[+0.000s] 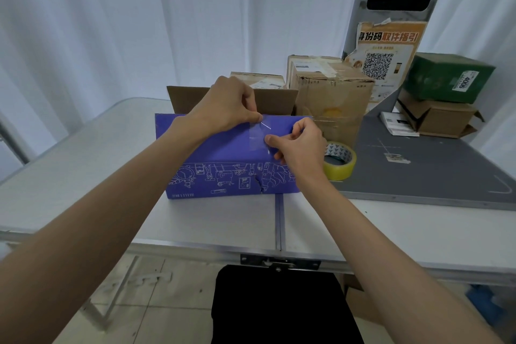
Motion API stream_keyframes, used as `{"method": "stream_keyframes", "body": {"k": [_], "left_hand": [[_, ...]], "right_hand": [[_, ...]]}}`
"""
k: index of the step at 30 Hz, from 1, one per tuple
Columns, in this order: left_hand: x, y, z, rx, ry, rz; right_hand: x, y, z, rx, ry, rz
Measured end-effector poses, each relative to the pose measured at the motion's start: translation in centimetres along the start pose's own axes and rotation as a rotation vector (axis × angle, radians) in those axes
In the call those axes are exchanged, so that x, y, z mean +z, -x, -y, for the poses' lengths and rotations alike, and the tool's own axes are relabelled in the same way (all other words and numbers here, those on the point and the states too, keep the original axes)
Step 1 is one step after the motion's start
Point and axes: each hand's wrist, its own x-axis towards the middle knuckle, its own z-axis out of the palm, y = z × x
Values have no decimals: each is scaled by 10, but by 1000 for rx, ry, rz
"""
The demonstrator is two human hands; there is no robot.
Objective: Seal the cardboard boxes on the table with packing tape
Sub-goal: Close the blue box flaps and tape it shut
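A purple box (223,156) sits mid-frame on the white desk (83,165), its rear flap up. A clear tape strip (261,134) lies across its top: the left hand (226,106) pinches the far end, the right hand (298,145) pinches the near end. A yellow tape roll (339,160) rests just right.

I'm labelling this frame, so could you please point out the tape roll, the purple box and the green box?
tape roll (341,169), head view, on its yellow outer side.
purple box (223,148), head view, on its top flap.
green box (435,81), head view, on its front face.
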Motion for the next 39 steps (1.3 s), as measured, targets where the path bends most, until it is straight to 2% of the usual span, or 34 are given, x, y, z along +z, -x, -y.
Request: {"method": "stream_keyframes", "body": {"k": [12,15,20,22,25,27,39], "left_hand": [[1,4,4,-34,127,44],[3,4,5,-29,135,46],[4,5,3,-20,153,32],[3,7,3,-9,162,26],[3,9,3,1,168,18],[4,10,4,-1,184,19],[7,8,8,-14,281,58]], "right_hand": [[1,-5,1,-65,109,18],[-1,-6,1,-73,202,19],[-3,-11,7,-381,424,-39],[-6,-19,14,-432,502,5],[-12,-29,22,-361,427,223],[-14,-32,24,-327,391,300],[-14,-40,19,-224,267,348]]}}
